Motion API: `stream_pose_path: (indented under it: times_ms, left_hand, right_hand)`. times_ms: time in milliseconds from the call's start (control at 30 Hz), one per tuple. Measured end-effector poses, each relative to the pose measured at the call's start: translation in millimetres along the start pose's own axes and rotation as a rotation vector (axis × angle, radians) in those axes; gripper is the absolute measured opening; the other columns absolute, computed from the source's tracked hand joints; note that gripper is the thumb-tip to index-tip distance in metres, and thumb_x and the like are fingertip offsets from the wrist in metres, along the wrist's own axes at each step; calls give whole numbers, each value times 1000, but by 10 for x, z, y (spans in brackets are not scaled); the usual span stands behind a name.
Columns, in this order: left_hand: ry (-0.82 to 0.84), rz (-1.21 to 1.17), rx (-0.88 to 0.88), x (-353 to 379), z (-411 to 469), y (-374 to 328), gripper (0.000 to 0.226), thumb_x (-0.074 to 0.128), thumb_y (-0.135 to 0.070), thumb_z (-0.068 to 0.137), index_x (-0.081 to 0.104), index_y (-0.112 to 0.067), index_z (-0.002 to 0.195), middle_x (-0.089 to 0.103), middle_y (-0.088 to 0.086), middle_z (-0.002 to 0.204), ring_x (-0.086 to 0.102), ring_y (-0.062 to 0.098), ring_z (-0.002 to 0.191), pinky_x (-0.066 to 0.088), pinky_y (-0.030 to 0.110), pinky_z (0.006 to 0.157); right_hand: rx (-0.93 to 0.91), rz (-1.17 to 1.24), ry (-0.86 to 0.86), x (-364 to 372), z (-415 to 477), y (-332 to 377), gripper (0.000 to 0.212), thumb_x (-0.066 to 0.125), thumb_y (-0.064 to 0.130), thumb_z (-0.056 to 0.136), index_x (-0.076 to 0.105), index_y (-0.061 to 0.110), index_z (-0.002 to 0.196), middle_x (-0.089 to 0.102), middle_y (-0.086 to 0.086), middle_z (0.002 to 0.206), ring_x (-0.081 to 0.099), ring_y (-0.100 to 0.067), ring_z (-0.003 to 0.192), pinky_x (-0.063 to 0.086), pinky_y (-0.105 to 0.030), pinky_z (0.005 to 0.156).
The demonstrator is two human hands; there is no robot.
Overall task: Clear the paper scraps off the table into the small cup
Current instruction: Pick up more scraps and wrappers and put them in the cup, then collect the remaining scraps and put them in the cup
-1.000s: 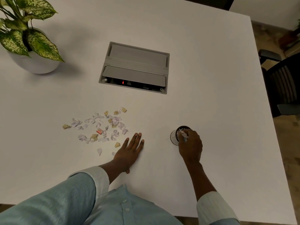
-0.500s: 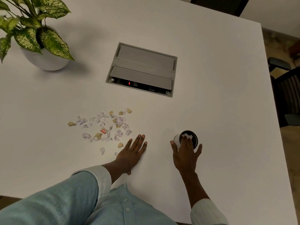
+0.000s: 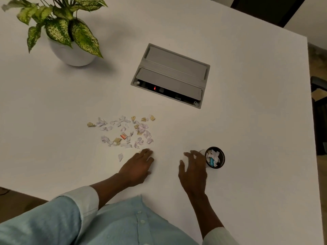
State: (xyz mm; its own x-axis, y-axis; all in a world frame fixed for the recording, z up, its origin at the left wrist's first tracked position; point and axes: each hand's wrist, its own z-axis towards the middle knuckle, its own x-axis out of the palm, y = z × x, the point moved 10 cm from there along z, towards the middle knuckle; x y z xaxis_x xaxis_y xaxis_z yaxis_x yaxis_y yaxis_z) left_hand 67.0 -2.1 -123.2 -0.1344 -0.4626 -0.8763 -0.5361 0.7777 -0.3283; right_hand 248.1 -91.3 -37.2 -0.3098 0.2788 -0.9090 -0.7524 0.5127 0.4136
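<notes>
Many white and tan paper scraps [image 3: 123,136] lie scattered on the bench [image 3: 247,129], just beyond the flat fingers [image 3: 147,153] of the left hand [image 3: 136,167]. The right hand [image 3: 192,171], fingers spread and empty, is just beside the part-filled small cup [image 3: 223,157].

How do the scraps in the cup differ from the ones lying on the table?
The scraps on the table lie scattered in a loose patch; the scraps in the cup are heaped together inside the small cup. The table lot includes an orange-red piece and tan ones; the cup lot shows a blue piece. Both are mostly small white torn bits.
</notes>
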Motion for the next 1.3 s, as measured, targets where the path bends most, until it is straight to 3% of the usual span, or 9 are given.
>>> stream_pose_path:
  times_ms: [100, 300, 467, 600, 767, 1000, 1133, 1233, 1300]
  left_hand:
    - [-174, -35, -197, -170, -289, 423, 61, 74, -45, 87, 58, -7, 132, 50, 19, 149, 43, 37, 134, 55, 49, 97]
    - [-211, -102, -553, -119, -796, 1200, 115, 79, -71, 68, 38, 1, 148, 31, 27, 160, 41, 46, 135, 52, 55, 97]
    - [-202, -202, -659, 7, -896, 1536, 141, 74, -82, 63, 10, -1, 160, 7, 26, 169, 29, 47, 145, 47, 56, 105]
    - [-154, -239, -638, 34, -766, 1568, 139, 79, -73, 67, 4, -5, 162, 0, 22, 170, 15, 44, 153, 36, 55, 118]
    - [-184, -264, -576, -56, -542, 1439, 104, 83, -41, 82, 20, -10, 159, 13, 18, 169, 21, 37, 152, 37, 47, 118]
    - [-212, -292, -469, -76, -380, 1270, 62, 66, -22, 95, 40, -15, 151, 35, 16, 155, 42, 35, 135, 50, 41, 103]
    - [-205, -359, -389, -61, -329, 1183, 25, 47, -14, 105, 56, -8, 128, 44, 12, 138, 41, 28, 125, 46, 43, 100]
    - [-260, -304, -385, -122, -316, 1196, 8, 53, -7, 100, 59, -12, 102, 52, 6, 113, 45, 22, 100, 45, 37, 78]
    - [-314, -286, -374, -159, -319, 1197, 13, 64, 1, 89, 62, -11, 90, 57, 6, 97, 49, 23, 86, 46, 36, 65]
  right_hand:
    - [-73, 71, 211, 390, -58, 271, 38, 67, 37, 89, 57, 26, 124, 49, 6, 126, 52, -16, 120, 59, -40, 77]
    - [-66, -31, 647, 1242, -170, 592, 101, 67, 71, 77, 22, 25, 155, 30, -3, 151, 35, -22, 139, 53, -44, 94]
    - [-34, 29, 635, 1493, 34, 847, 125, 82, 65, 66, 9, 22, 158, 23, -6, 145, 45, -29, 130, 57, -43, 87]
    - [-69, 4, 650, 1629, 255, 1029, 130, 88, 55, 67, 4, 20, 159, 19, -7, 142, 50, -29, 123, 58, -42, 89]
    - [-136, -24, 651, 1739, 447, 1228, 110, 87, 47, 73, 22, 18, 156, 24, -8, 141, 49, -29, 124, 56, -43, 94]
    - [-296, -46, 619, 1838, 423, 1483, 46, 78, 28, 86, 55, 24, 126, 42, -4, 127, 52, -22, 113, 56, -37, 83]
    - [-329, -34, 548, 1828, 376, 1507, 18, 73, 14, 89, 65, 16, 105, 53, -5, 107, 54, -24, 98, 50, -33, 73]
    - [-236, 56, 523, 1815, 397, 1399, 13, 71, 10, 88, 70, 16, 99, 60, -4, 102, 59, -24, 95, 53, -36, 79]
    - [-142, 129, 492, 1768, 422, 1264, 11, 71, 10, 86, 73, 16, 95, 63, -2, 99, 63, -22, 91, 54, -35, 79]
